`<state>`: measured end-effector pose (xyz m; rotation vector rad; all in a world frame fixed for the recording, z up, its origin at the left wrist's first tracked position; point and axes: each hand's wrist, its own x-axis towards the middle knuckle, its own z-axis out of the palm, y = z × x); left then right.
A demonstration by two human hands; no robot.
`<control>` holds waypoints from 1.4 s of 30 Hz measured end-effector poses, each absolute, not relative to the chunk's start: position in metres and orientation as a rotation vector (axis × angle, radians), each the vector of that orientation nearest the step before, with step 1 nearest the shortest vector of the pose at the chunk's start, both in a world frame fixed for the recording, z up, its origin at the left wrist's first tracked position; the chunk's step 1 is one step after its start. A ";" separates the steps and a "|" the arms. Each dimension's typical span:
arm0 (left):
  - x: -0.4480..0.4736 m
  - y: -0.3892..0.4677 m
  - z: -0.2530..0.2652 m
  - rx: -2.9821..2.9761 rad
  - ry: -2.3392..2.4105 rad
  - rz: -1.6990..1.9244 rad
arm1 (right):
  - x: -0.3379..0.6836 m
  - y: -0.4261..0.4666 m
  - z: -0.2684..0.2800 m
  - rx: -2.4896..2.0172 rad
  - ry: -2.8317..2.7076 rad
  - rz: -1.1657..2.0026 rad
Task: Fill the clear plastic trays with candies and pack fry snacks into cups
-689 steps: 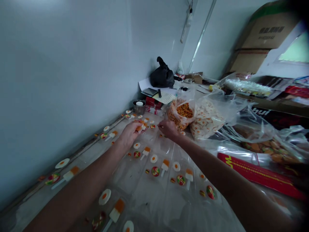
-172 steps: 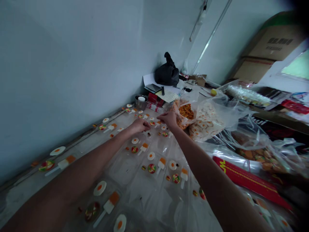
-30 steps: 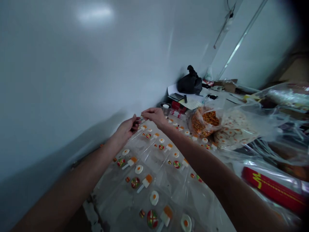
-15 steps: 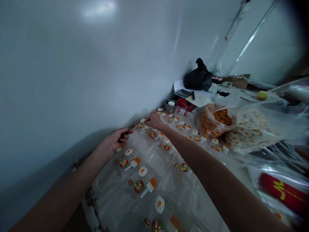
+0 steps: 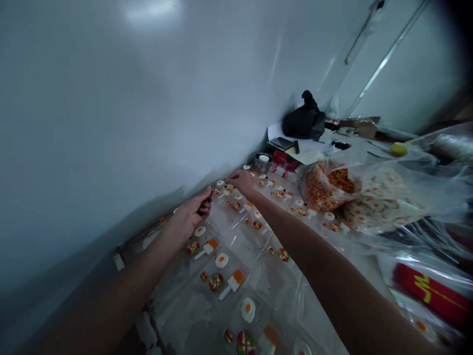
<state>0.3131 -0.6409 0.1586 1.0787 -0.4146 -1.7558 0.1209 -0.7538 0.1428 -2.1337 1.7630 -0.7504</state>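
My left hand point(image 5: 192, 213) is over the wall-side edge of the table, its fingers curled round something small that I cannot make out. Farther along, my right hand point(image 5: 242, 182) is closed with its fingertips down among the small pieces; whatever they pinch is hidden. Clear plastic bags point(image 5: 254, 276) cover the table in rows. Groups of miniature food shapes lie on them: a fried egg point(image 5: 248, 309), an ice lolly point(image 5: 232, 284), a round red-and-green piece point(image 5: 216, 282) and a tiny burger point(image 5: 203, 276).
A bag of small orange pieces point(image 5: 320, 187) and a bag of fried eggs point(image 5: 384, 207) stand on the right. Behind are a metal cup point(image 5: 263, 165), papers point(image 5: 306, 154) and a black bag point(image 5: 305, 121). A red packet point(image 5: 432, 293) lies near right; a wall point(image 5: 148, 108) borders the left.
My left hand has moved right and farther along the table edge, towards my right hand. My right hand has shifted slightly right, fingertips still down. The view has shifted a little.
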 end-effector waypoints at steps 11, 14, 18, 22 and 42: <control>0.245 -0.556 0.146 0.939 -0.306 -2.030 | 0.089 -0.557 0.145 -1.572 1.003 -1.250; 0.223 -0.529 0.149 0.966 -0.243 -2.014 | 0.084 -0.527 0.143 -1.501 1.105 -1.282; 0.212 -0.521 0.155 0.934 -0.218 -1.986 | 0.076 -0.522 0.149 -1.676 1.118 -1.300; 0.221 -0.536 0.159 0.982 -0.187 -1.946 | 0.068 -0.553 0.152 -1.568 1.134 -1.252; 0.308 -0.576 0.131 0.969 -0.207 -1.922 | 0.074 -0.712 0.122 -1.756 1.899 -0.691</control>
